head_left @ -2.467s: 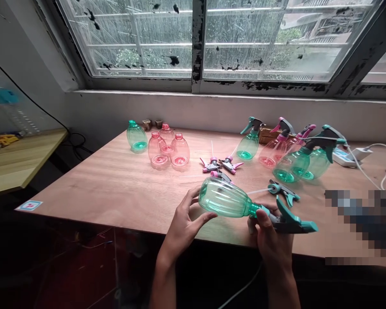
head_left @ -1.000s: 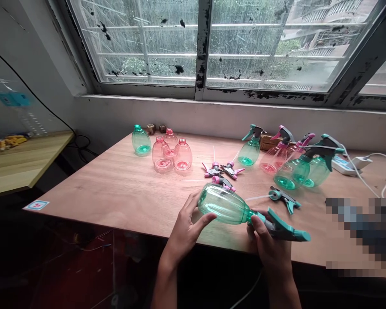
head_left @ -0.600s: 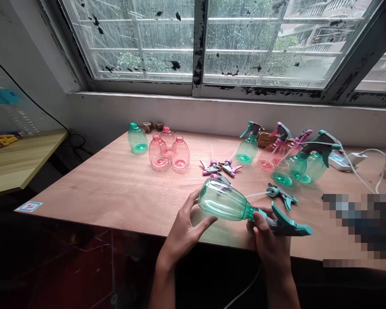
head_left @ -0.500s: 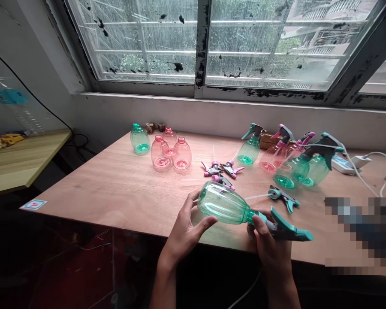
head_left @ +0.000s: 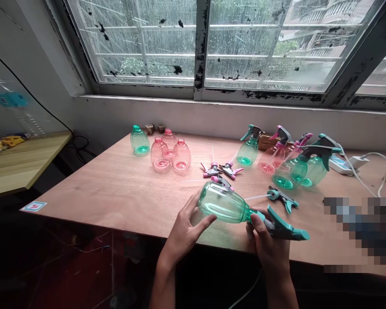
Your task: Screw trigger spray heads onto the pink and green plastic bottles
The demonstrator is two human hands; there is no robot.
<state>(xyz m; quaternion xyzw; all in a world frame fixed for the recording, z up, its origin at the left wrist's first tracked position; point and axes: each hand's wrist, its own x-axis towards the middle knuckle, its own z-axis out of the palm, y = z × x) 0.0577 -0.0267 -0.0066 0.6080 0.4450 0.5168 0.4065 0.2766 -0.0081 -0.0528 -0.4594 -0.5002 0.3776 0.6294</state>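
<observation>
A clear green spray bottle lies on its side in the air over the front of the table, its base to the left. My left hand cups the base end, thumb at the near side and fingers partly hidden behind it. At the neck, my right hand grips the collar with thumb and fingers. From there the teal and grey trigger sprayer head sticks out to the right. Just beyond lies a loose teal sprayer head with a white tube. Several pink sprayer heads lie behind the bottle.
Pink open bottles and a green open bottle stand at the back left. Assembled green spray bottles and pink ones stand at the back right. A white power strip with cables and a pixelated patch are further right.
The bottle and both hands keep nearly the same pose. The sprayer head has shifted very slightly left in the picture, and the whole view has moved a little.
</observation>
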